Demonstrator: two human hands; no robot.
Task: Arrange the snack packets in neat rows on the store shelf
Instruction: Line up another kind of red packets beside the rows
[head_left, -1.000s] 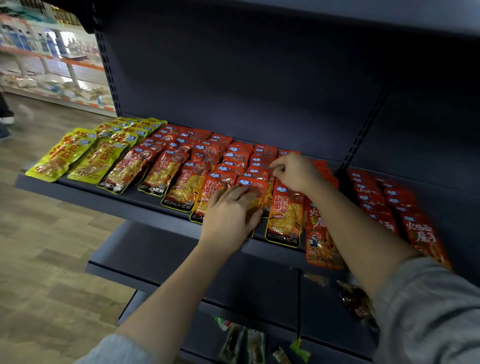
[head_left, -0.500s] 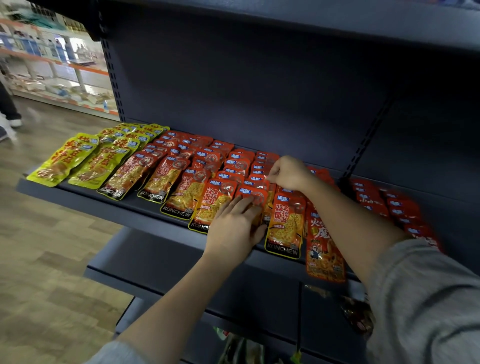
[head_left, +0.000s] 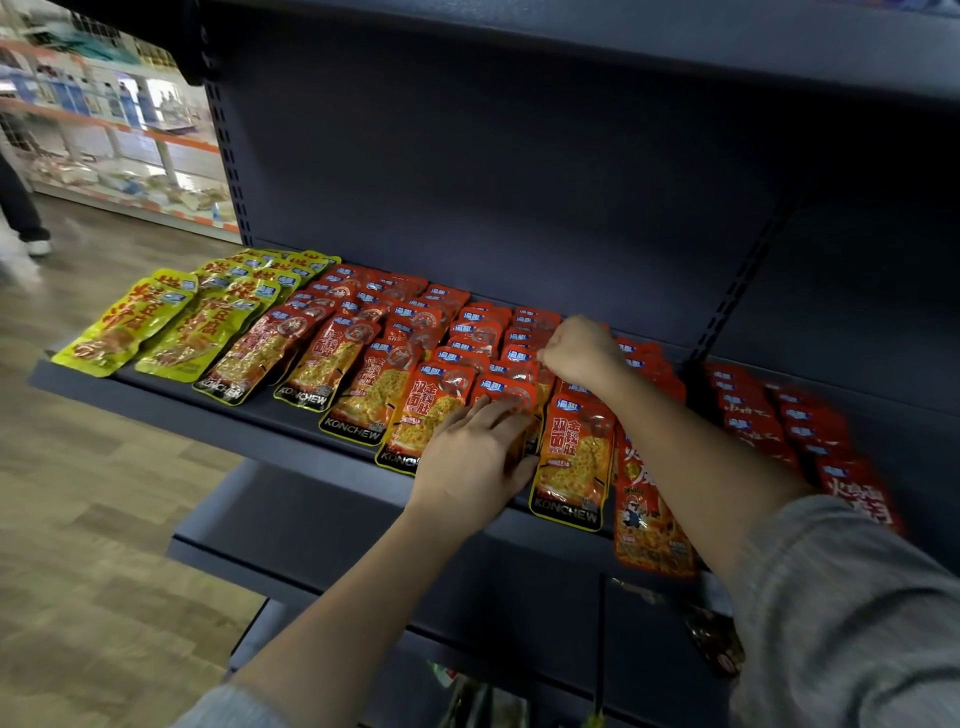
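Dark blue store shelf (head_left: 291, 415) with snack packets laid flat in overlapping rows that run from the near edge back toward the rear panel. At the far left there are two rows of yellow packets (head_left: 156, 325). Next to them, filling the middle, are several rows of orange-red packets (head_left: 363, 358) with black "KONCHEW" bands at the near end. Further right a different red packet (head_left: 647, 519) with a cartoon figure on it hangs a bit over the shelf's near edge, and on the neighbouring shelf section to the right there are more rows of red packets (head_left: 779, 421), kinda blurry.

The hands: left hand (head_left: 475, 457) lies flat, fingers straight and together, pressing down on the near packet of one middle orange-red row, just left of the front packet (head_left: 571, 457) of the next row over. Right hand (head_left: 579, 351) is further back on the shelf, fingers curled in, pinching the top edge of a packet in that same area; which one exactly I can't tell, the knuckles cover it. Both forearms are bare with grey sleeves (head_left: 852, 613) pushed up.

Below there's a lower shelf (head_left: 363, 535) with a few dark packets (head_left: 714, 642) just visible at the right. Wood-look floor (head_left: 93, 519) on the left, and someone's leg and shoe (head_left: 26, 218) way off in the aisle.
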